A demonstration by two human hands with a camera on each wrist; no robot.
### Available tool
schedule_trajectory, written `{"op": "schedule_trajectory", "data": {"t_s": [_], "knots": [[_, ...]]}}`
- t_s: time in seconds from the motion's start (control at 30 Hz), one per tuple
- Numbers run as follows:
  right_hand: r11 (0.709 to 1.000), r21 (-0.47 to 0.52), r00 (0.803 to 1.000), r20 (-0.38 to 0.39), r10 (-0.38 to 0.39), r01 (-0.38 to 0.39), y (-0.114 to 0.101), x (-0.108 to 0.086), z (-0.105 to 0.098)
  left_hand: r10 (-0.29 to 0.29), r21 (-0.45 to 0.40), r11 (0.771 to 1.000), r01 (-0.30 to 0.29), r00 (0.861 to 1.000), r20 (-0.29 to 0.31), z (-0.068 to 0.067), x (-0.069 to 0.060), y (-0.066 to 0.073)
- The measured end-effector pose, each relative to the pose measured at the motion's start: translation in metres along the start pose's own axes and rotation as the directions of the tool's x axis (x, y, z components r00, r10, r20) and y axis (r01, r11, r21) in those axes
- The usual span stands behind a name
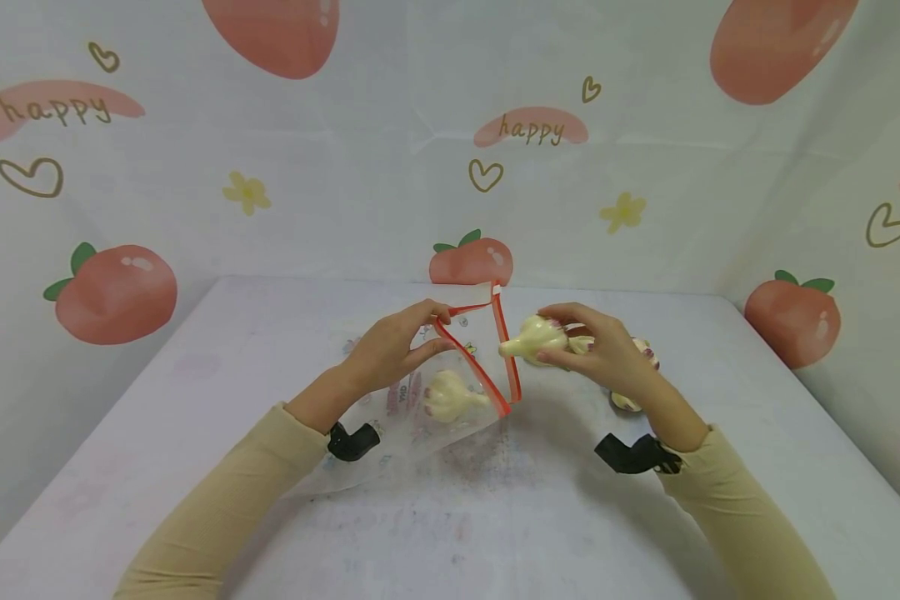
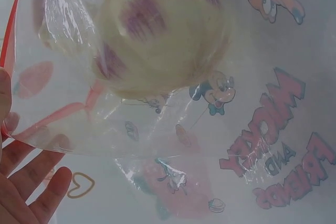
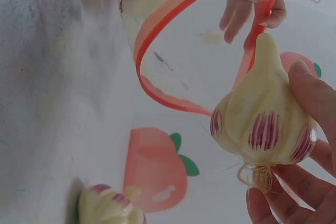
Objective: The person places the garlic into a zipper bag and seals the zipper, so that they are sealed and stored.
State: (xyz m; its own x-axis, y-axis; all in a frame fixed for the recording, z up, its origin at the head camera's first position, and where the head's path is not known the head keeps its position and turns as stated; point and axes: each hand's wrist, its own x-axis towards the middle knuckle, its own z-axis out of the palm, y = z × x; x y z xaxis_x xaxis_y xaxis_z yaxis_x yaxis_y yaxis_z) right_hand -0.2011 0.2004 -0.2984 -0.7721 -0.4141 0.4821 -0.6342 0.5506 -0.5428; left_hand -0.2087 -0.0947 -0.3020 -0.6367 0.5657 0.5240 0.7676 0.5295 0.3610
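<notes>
A clear zip bag with red edging and cartoon print stands with its mouth spread, facing right. My left hand pinches the rim of that mouth between thumb and fingers. Inside the bag lies one garlic bulb, seen through the plastic also in the left wrist view. My right hand grips a second garlic bulb, cream with purple streaks and a tuft of roots. Its stem points left, right at the bag's opening.
More garlic bulbs lie on the white table behind and below the right hand, partly hidden by it. One bulb shows at the bottom of the right wrist view. A patterned white cloth hangs behind the table.
</notes>
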Motion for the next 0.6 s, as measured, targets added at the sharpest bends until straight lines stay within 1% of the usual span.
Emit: {"op": "schedule_trajectory", "data": {"t_s": [0.23,0.6], "knots": [[1.000,0.022,1.000,0.022,-0.005,0.004,-0.002,0.003,0.008,-0.001,0.000,1.000,0.001,1.000,0.002,0.001,0.000,-0.001],[0.999,0.054,0.995,0.100,-0.010,0.005,-0.008,0.007,0.021,0.004,0.000,1.000,-0.004,1.000,0.002,0.000,-0.001,0.000]]}}
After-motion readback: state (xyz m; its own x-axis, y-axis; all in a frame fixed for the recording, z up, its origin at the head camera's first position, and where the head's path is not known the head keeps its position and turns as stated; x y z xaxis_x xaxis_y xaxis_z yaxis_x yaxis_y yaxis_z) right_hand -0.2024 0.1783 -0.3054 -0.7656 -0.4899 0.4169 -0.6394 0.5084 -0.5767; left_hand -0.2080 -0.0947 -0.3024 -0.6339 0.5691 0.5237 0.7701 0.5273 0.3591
